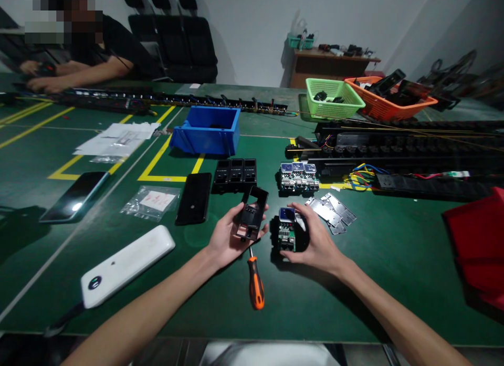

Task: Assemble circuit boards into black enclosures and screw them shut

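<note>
My left hand (228, 232) holds a black plastic housing (252, 215) with a window at its top, tilted above the green table. To its right, my right hand (313, 237) grips a small circuit board module (287, 230) with a display, thumb at its lower edge and fingers at its top. An orange and black screwdriver (256, 284) lies just below the housing. Behind the hands stand several black housings (236, 173) and more circuit modules (298, 177). Thin clear plates (333, 212) lie beyond my right hand.
A black phone (193, 199), a plastic bag (151, 202) and a white power bank (128, 266) lie left. Behind are a blue bin (208, 129), a green basket (334, 108) and an orange basket (389, 110). Black rails (413, 145) with wires lie right. A person works far left.
</note>
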`<state>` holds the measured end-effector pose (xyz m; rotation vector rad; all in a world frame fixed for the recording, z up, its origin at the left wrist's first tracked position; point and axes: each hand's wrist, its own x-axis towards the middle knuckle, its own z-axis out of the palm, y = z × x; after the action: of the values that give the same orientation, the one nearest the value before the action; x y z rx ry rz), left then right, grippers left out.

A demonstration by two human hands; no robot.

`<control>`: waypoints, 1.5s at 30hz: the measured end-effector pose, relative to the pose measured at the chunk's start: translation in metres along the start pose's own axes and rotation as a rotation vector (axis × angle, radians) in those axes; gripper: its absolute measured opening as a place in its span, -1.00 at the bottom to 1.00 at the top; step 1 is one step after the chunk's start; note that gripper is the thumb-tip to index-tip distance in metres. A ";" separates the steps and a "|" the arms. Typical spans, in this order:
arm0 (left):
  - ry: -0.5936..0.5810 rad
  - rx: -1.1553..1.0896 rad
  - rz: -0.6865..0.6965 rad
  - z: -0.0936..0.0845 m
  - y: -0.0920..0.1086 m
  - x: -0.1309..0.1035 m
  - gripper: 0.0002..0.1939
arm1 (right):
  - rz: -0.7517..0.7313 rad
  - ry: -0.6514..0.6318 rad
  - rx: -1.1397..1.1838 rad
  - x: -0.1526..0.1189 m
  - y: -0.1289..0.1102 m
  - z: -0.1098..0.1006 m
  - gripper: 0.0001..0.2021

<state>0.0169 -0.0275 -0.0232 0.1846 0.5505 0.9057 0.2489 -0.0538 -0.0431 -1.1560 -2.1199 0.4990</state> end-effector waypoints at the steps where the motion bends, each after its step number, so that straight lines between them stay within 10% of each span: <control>1: 0.012 -0.013 -0.003 0.000 -0.001 0.000 -0.68 | -0.010 0.044 0.016 0.000 -0.002 -0.001 0.01; 6: -0.054 -0.053 -0.085 0.001 -0.012 -0.003 -0.59 | -0.071 0.212 0.106 -0.001 -0.014 0.002 0.03; 21: 0.003 -0.025 -0.176 -0.001 -0.019 -0.004 -0.63 | -0.064 0.031 0.215 -0.003 -0.013 0.011 0.14; 45: -0.073 0.010 -0.219 -0.002 -0.018 -0.008 -0.59 | 0.124 0.170 0.260 -0.009 -0.004 0.020 -0.05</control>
<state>0.0245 -0.0453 -0.0288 0.1622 0.4967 0.6809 0.2362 -0.0634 -0.0580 -1.1407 -1.7868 0.6851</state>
